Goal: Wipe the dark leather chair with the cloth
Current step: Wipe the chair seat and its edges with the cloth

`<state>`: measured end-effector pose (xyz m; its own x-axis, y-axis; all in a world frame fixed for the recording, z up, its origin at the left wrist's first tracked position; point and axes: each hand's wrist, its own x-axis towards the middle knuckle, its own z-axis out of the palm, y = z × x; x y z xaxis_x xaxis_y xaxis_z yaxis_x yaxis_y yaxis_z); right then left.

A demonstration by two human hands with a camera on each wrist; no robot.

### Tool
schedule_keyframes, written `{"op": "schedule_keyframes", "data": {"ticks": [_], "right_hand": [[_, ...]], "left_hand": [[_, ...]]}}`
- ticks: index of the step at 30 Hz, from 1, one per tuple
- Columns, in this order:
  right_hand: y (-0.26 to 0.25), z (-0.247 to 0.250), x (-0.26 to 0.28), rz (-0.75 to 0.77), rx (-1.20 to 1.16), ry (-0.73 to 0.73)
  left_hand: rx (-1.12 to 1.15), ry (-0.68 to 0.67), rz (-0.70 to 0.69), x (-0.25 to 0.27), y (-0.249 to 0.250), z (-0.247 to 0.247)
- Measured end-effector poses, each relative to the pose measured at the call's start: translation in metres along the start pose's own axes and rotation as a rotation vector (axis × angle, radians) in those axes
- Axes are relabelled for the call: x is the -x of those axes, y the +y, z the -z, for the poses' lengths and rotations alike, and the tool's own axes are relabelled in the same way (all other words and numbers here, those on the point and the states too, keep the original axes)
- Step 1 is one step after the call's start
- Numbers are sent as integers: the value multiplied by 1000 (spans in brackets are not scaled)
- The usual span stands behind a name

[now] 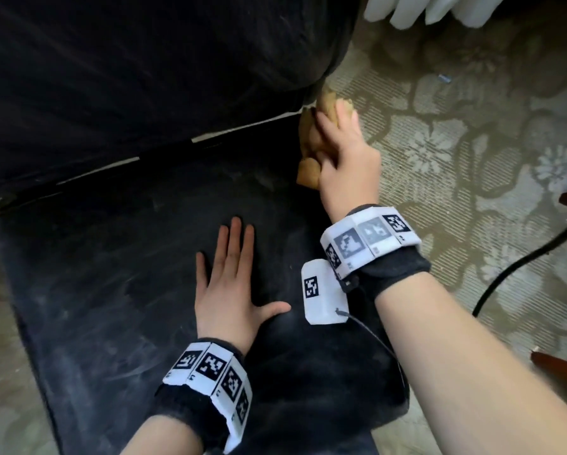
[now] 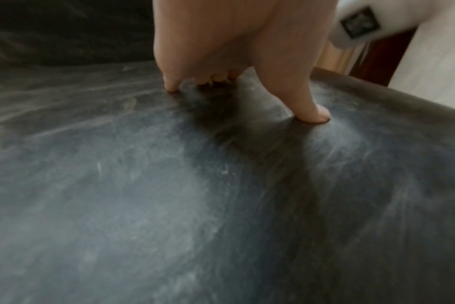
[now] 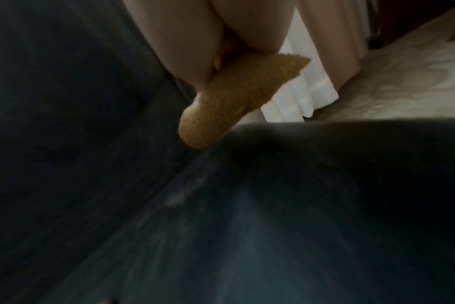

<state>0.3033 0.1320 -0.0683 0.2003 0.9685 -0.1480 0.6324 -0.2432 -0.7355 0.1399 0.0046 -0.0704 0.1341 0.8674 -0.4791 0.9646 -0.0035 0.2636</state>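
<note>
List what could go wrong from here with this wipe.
The cloth is bunched in the right hand at the seat's far right corner, so it may slip off the chair edge. Little cloth touches leather, so dust streaks may stay. The left hand lies flat on the dusty seat and may smear it.

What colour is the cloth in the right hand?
Mustard yellow cloth, clearest in the right wrist view.

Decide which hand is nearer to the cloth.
The right. The right hand grips the cloth at the seat's back right corner. The left hand lies flat on the seat, nearer the front, apart from the cloth.
</note>
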Motion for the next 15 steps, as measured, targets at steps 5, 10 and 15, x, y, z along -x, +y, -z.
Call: {"op": "schedule_keyframes", "data": {"ticks": [5,10,15], "right_hand": [[5,-9,-23,114,398,-402],[6,-1,-19,-34,186,-169],[-3,6,-37,-289,2,-77]], "left_hand": [[10,4,-1,-3,0,0],[41,-9,-4,-1,1,3],[38,-62,-17,4,-1,10]]}}
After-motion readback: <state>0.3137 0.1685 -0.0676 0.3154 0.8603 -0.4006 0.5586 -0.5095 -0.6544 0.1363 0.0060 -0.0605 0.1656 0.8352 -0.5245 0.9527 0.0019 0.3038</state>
